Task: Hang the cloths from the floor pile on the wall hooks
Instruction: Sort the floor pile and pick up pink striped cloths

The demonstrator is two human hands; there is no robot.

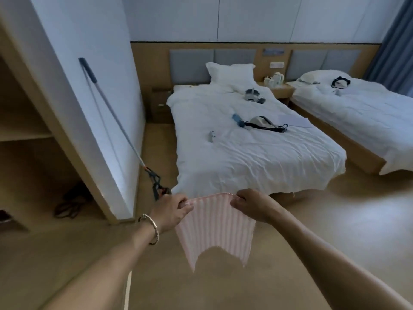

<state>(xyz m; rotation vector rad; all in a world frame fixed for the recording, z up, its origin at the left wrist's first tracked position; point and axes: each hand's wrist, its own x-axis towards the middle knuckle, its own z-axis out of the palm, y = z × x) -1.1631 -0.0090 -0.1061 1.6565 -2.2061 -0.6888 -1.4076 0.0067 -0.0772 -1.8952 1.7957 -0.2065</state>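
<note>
Pink-and-white striped cloth (214,229) held up off the tan floor (335,220), spread flat and hanging below the hands: left hand (172,211) pinches one top corner, right hand (252,205) pinches the other, the two set apart by the cloth's width. Step in hand reads as carry-and-spread, cloth lifted but not yet hung; no wall hooks or floor pile in view, only a white-sheeted bed (245,153) just beyond the hands and a grey long-handled pole (88,70) leaning on the wall past the left hand. Next move likely calls for turning to find a hook, then raising the top edge to it and catching the cloth on.
</note>
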